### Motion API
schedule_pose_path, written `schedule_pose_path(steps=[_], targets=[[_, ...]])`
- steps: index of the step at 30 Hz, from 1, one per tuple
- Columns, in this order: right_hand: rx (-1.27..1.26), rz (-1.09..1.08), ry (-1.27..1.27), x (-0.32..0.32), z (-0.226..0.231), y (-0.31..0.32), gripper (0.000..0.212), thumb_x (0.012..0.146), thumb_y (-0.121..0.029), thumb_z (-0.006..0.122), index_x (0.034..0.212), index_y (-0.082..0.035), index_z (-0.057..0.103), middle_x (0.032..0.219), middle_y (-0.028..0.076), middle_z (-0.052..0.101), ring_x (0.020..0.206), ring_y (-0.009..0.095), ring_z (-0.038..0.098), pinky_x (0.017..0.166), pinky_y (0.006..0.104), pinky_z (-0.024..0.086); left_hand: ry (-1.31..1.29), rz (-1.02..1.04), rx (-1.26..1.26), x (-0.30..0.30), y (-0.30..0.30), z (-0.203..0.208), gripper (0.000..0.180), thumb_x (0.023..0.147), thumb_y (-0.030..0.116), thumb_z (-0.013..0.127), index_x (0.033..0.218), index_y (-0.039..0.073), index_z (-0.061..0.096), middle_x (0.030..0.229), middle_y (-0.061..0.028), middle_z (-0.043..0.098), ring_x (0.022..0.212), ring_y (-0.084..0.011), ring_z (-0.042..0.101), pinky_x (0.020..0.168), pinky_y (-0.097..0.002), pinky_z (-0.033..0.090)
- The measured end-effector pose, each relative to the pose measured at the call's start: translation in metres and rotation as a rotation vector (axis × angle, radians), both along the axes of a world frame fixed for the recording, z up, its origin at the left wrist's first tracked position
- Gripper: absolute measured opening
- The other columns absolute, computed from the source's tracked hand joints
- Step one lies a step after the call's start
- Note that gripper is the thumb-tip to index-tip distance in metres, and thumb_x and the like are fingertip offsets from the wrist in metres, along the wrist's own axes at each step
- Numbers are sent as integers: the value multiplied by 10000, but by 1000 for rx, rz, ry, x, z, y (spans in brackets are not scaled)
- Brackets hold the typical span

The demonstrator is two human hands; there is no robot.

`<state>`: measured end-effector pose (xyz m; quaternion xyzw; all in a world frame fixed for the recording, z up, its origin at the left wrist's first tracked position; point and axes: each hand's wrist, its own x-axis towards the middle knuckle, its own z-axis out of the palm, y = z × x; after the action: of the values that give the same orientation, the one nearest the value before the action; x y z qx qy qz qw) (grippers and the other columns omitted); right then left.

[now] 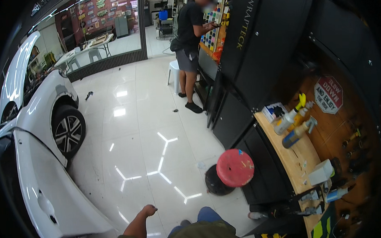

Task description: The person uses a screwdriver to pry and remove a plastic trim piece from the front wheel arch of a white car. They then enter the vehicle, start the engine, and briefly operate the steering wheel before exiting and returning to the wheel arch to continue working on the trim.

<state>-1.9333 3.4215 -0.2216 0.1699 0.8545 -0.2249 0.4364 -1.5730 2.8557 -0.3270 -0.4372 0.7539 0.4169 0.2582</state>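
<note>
My left hand (149, 210) hangs low in front of me over the white tiled floor (129, 163). Its fingers look curled in, and nothing shows in them. My right hand is outside the picture. To my left stands a white car (43, 103) with its hood (19, 70) raised. Its door (54, 186) swings out toward me, the nearest thing on the left hand's side but apart from it. The front wheel (69, 131) shows beyond the door.
A red round stool (235, 167) and a black round base (216, 183) stand ahead right. A wooden bench (292, 157) along the right holds spray bottles (298, 134) and a white container (321, 172). Farther off, a person (187, 39) stands by black cabinets (255, 45), near a white stool (173, 71).
</note>
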Motion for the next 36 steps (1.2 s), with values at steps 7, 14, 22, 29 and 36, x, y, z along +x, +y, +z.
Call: schedule_pose_path(steps=[7,14,22,29,36], targets=[[96,503,-467,-65,-80,-274,297,881,-352,533,827,-63,580,688,68,543,625,191,506,593,340,410,-106,421,178,38,-170,-21,381,838,340,569,1015,9,636,766,-106,625,616,-205,578,558,-337,491],[-7,890,-164,-213,-11,-597,345,827,-392,571,782,-50,589,704,68,566,639,182,538,606,317,439,134,841,-19,98,-347,33,379,817,327,591,1021,13,646,781,-133,655,641,-205,611,584,-351,493],[55,838,116,-306,16,-1057,276,857,-242,572,1002,-11,528,776,108,552,561,215,566,453,359,492,133,1374,6,139,-544,52,304,834,261,577,940,-19,634,747,-109,627,613,-205,599,506,-329,463],[-108,946,-138,-161,10,-1327,302,877,-233,571,962,46,496,710,94,516,565,225,595,476,371,540,-64,556,-153,126,-835,13,464,845,408,470,921,-9,660,1003,-215,630,920,-358,599,845,-431,456],[94,1114,-213,-89,17,-1519,356,861,-335,577,787,3,660,709,102,637,614,203,568,560,366,443,224,815,-304,83,-1180,92,422,824,362,527,1033,9,627,1045,-198,624,992,-345,583,868,-389,458]])
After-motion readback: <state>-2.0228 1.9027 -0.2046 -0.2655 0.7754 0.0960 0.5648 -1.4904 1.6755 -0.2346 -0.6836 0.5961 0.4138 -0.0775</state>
